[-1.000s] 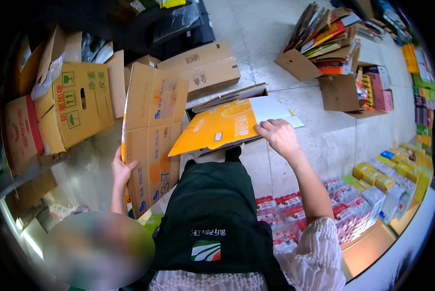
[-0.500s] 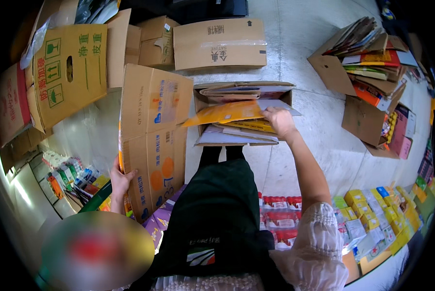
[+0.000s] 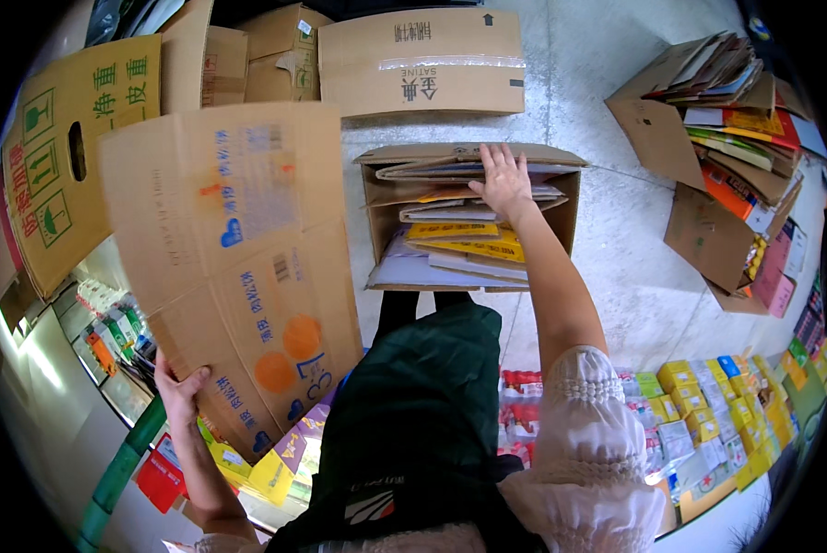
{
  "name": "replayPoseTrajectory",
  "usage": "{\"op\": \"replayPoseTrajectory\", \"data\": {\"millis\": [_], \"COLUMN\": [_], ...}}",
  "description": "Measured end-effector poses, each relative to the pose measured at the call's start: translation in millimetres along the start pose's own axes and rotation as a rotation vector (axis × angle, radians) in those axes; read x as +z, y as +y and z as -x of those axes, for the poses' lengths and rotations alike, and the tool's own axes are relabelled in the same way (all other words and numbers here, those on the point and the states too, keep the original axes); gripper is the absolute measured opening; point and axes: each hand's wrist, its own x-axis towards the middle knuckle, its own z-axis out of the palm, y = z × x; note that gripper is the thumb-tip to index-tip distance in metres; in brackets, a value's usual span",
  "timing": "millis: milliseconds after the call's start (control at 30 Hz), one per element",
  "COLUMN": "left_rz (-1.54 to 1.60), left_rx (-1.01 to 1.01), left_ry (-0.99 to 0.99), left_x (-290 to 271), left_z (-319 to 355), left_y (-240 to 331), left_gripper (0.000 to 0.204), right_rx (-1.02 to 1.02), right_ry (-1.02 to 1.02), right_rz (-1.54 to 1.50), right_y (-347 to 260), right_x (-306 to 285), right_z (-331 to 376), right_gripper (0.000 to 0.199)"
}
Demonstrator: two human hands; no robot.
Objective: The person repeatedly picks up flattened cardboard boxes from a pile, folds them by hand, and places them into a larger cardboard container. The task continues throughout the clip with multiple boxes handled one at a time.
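Note:
A large flattened cardboard box [image 3: 247, 230], brown with blue and orange print, stands upright at the left. My left hand [image 3: 181, 387] is closed round its lower left edge, thumb on the near face. In front of my feet an open carton [image 3: 561, 221] holds several folded cardboard sheets packed on edge, some with yellow or white faces. My right hand [image 3: 503, 180] lies with fingers spread over the far part of these sheets, touching their upper edges and holding nothing. A yellow folded sheet [image 3: 469, 241] shows in the carton's near half.
A sealed brown carton [image 3: 422, 64] lies beyond the open one. Bigger cartons [image 3: 82, 166] stand at the left. At the right, another open carton [image 3: 653, 138] is stuffed with flattened cardboard. Packaged goods [image 3: 699, 405] fill the lower right, and a green tube [image 3: 118, 470] runs at the lower left.
The orange-yellow sheet my right hand held is down among the sheets in the carton, and that hand has opened on the far ones. The large flattened box has swung left, its face turned more toward me.

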Motion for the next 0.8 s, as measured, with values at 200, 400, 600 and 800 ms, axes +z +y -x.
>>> {"op": "replayPoseTrajectory", "data": {"millis": [200, 400, 600, 800], "left_rz": [0.164, 0.647, 0.893, 0.949], "left_rx": [-0.01, -0.331, -0.679, -0.929], "left_ry": [0.017, -0.115, -0.465, -0.883], "left_x": [-11, 26, 120, 201], "left_z": [-19, -57, -75, -24], "left_y": [12, -5, -29, -40], "left_gripper": [0.072, 0.057, 0.041, 0.042], "right_rx": [0.039, -0.065, -0.037, -0.038], "right_ry": [-0.034, -0.02, 0.009, -0.018], "right_rz": [-0.034, -0.109, -0.128, -0.199], "right_y": [-14, -16, -29, -34], "right_x": [29, 81, 120, 123], "right_z": [37, 125, 174, 206], "right_gripper": [0.064, 0.064, 0.065, 0.066]}}
